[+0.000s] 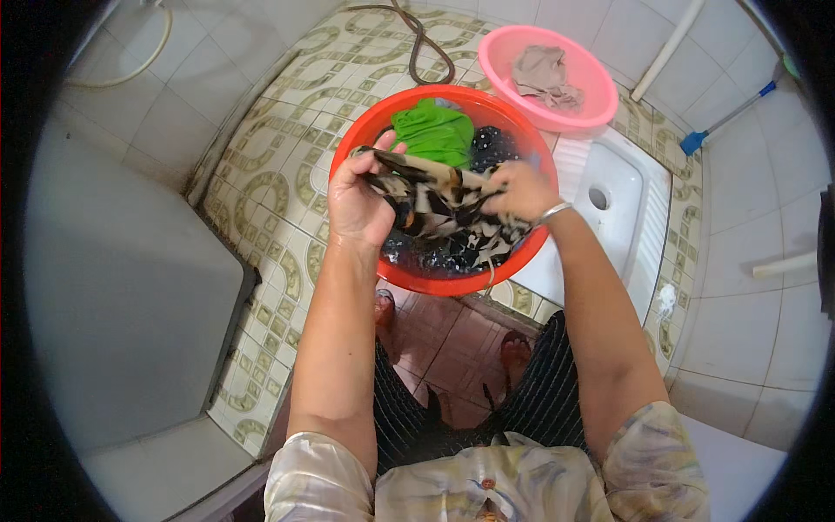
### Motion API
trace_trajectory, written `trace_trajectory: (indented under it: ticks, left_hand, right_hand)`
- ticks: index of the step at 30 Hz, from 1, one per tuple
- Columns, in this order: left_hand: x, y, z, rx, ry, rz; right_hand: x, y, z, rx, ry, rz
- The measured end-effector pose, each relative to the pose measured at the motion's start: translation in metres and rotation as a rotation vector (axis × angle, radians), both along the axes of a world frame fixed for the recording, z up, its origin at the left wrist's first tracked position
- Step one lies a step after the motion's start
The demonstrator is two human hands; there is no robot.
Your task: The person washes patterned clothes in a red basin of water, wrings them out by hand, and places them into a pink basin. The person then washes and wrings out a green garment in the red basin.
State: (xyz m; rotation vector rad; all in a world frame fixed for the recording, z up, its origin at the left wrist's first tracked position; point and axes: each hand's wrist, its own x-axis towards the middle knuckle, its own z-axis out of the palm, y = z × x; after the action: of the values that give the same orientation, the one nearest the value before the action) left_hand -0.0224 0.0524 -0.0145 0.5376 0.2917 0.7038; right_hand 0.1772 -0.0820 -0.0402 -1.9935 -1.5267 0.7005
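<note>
My left hand grips one end of a wet black, cream and brown patterned garment, palm turned upward. The cloth stretches across to my right hand, which is blurred and closed on its other side; a silver bangle sits on that wrist. Both hands are over a red plastic basin. The garment's lower part hangs into the basin, and a thin cord dangles over the front rim. Behind the hands, a bright green cloth bulges up beside a black dotted cloth. Dark wet fabric lies under the garment.
A pink basin holding a greyish-pink cloth stands behind, to the right. At right lies a white squat toilet set in the floor. A brown hose loops at the back. A blue-headed brush leans against the tiled wall.
</note>
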Motion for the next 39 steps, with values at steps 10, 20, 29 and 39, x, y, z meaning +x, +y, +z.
trace_trajectory:
  ticks: [10, 20, 29, 39]
  left_hand:
    - [0.008, -0.021, -0.025, -0.203, -0.091, -0.174]
    - [0.038, -0.055, -0.036, -0.239, 0.378, 0.067]
    - [0.030, -0.038, 0.020, -0.060, 0.295, -0.067]
    - [0.021, -0.030, 0.006, 0.681, 0.502, 0.032]
  right_hand:
    - [-0.138, 0.027, 0.039, 0.709, -0.006, 0.031]
    - [-0.099, 0.033, 0.007, 0.458, -0.218, -0.201]
    - [-0.016, 0.016, 0.017, 0.317, -0.343, -0.446]
    - [-0.031, 0.008, 0.047, 0.212, 0.793, -0.071]
